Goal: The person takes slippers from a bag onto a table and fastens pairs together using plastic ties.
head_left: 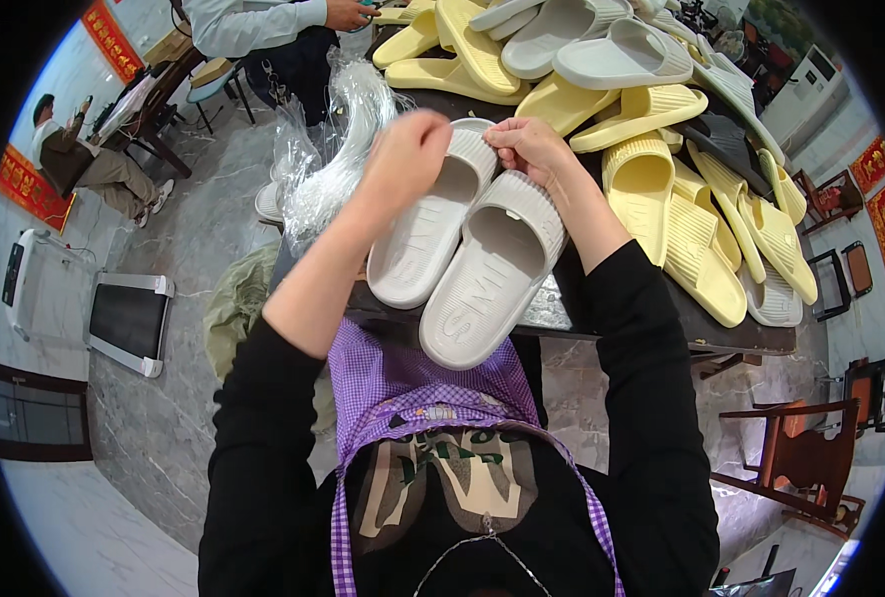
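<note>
Head view shows a pair of pale grey slippers (pixel 462 249) lying side by side, soles down, at the near edge of the dark surface (pixel 751 338), with the left hand (pixel 407 149) and right hand (pixel 527 144) both closed, fingers pinched together on the far ends of the straps. The heel of the right-side slipper overhangs the surface edge, so a loosened pinch would likely let it tip off toward the floor. Clear plastic bags (pixel 338 149) just beside the left hand and the loose heap of yellow slippers (pixel 661 179) close on the right could be snagged or dislodged by a careless lift.

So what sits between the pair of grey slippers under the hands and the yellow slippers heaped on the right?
In the head view, the person's right forearm crosses that stretch, over a bare strip of dark table. The grey slippers and yellow slippers lie either side.
</note>
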`<state>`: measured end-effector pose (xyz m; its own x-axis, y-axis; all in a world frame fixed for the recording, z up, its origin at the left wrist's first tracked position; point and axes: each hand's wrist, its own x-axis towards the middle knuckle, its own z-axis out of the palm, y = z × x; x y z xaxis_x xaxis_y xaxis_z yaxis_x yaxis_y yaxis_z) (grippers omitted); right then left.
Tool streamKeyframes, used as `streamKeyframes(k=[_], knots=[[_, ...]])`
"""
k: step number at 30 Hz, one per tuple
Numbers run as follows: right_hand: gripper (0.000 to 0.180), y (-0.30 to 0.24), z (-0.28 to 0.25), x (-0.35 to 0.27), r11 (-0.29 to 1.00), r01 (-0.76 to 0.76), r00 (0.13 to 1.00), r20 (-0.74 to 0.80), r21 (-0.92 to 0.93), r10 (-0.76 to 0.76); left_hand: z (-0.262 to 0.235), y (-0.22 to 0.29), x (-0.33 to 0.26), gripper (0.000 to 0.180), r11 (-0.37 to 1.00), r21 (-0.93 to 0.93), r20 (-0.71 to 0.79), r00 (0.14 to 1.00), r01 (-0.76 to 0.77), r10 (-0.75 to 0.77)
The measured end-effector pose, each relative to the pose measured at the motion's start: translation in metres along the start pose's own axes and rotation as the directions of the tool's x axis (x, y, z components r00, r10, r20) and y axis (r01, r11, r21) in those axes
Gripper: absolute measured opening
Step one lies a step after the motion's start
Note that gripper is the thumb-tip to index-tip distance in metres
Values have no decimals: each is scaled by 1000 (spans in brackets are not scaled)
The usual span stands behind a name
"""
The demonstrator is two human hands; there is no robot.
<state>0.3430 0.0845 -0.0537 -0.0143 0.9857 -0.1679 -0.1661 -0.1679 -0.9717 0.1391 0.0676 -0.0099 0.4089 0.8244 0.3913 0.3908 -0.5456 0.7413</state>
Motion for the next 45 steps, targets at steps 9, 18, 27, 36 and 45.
streamKeyframes(k=[9,18,27,36,45], knots=[[5,-6,4,-13,992,64,998,2,-112,-64,15,-36,70,40,998,48,617,785,37,-59],[6,-4,-1,-8,988,51,998,41,-148,-46,-11,-22,43,81,934,116,817,567,-339,104],[5,-7,2,-14,977,94,995,62,-194,-83,-9,-28,41,60,1000,28,612,791,4,-20],[6,-9,5,-31,813,354,924,39,-461,-381,36,-11,59,15,897,-125,557,778,425,-291],[8,-12,-5,-43,798,314,923,-33,-514,-384,49,-19,53,12,855,-250,517,809,455,-279]])
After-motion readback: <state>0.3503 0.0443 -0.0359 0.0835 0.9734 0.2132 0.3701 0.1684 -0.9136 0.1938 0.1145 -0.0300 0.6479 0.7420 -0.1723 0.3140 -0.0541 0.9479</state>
